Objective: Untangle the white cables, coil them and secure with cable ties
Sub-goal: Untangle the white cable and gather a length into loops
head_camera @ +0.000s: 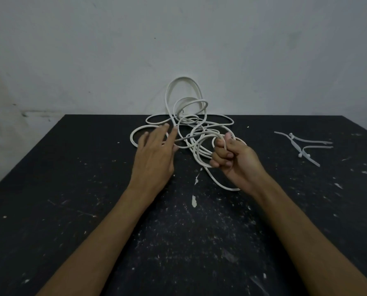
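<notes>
A tangle of white cables (191, 122) lies at the far middle of the black table (71, 189), with tall loops rising against the wall. My right hand (231, 155) grips several cable loops in a fist on the tangle's right side, and one strand curves down below it toward my wrist. My left hand (154, 154) hovers with fingers spread and straight at the tangle's left side, fingertips at the strands. White cable ties (302, 145) lie in a loose bunch at the right of the table.
The table top is scuffed and speckled with white paint flecks (193, 200). A pale wall (178, 50) stands directly behind the table's far edge. The table's left edge falls away at the left of the view.
</notes>
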